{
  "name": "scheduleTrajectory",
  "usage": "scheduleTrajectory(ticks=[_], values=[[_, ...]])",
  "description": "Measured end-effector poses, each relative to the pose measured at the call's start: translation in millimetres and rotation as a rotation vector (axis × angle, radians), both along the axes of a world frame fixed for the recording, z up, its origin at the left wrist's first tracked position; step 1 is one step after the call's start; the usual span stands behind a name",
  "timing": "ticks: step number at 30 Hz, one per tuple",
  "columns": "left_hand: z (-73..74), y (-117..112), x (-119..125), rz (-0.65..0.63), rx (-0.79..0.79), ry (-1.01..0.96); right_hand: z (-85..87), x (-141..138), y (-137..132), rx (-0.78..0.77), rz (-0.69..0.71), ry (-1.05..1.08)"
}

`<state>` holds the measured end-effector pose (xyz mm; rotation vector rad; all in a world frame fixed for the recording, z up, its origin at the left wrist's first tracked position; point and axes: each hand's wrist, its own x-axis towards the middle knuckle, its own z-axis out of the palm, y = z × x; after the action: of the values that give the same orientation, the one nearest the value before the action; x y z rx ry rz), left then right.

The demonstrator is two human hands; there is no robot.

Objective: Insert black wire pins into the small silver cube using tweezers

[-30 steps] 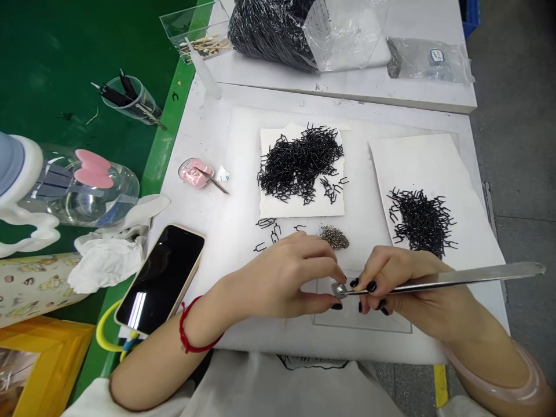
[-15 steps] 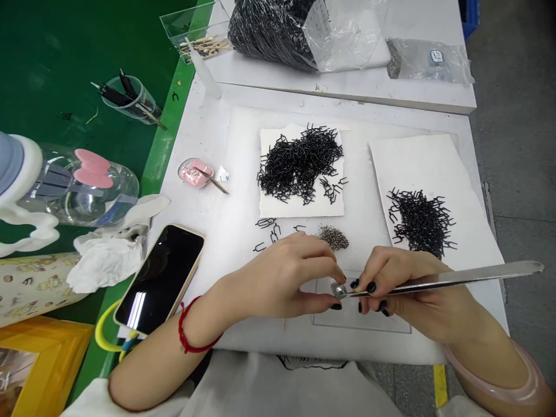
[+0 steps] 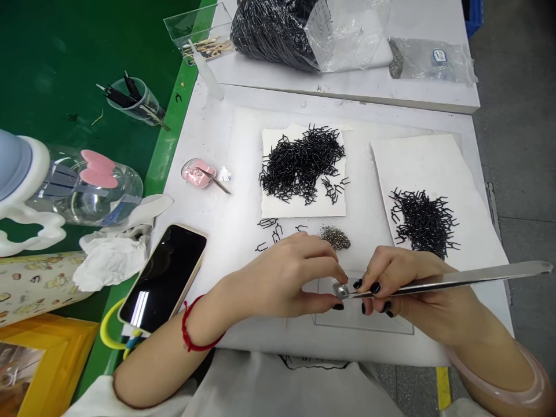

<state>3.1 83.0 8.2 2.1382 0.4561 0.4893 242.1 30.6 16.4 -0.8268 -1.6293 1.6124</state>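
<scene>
My left hand [image 3: 289, 278] is pinched on a small silvery metal piece [image 3: 339, 289] low on the white mat [image 3: 234, 220]. My right hand [image 3: 408, 286] grips long steel tweezers [image 3: 456, 279], whose tips meet that piece. Both hands rest over a clear square plate [image 3: 369, 324]. Just beyond my fingers lie a small heap of tiny grey parts [image 3: 334, 236] and a few loose black wire clips [image 3: 269, 229]. Farther off, one pile of black clips [image 3: 302, 162] sits on a white paper, and another pile [image 3: 423, 220] lies on the right sheet.
A black phone [image 3: 163, 278] lies at left beside crumpled tissue [image 3: 110, 255] and a clear water bottle [image 3: 73, 185]. A pink dish [image 3: 197, 172] with a tool, a cup of tools [image 3: 134, 101], a bag of black clips [image 3: 278, 29] and a small plastic bag [image 3: 434, 58] stand behind.
</scene>
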Motion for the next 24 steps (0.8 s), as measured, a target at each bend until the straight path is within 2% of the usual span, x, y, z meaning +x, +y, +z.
scheduleTrajectory(ticks=[24], values=[[-0.7,-0.3,0.1,0.005,0.015,0.002,-2.3,-0.8,-0.9,0.026,-0.006,0.028]])
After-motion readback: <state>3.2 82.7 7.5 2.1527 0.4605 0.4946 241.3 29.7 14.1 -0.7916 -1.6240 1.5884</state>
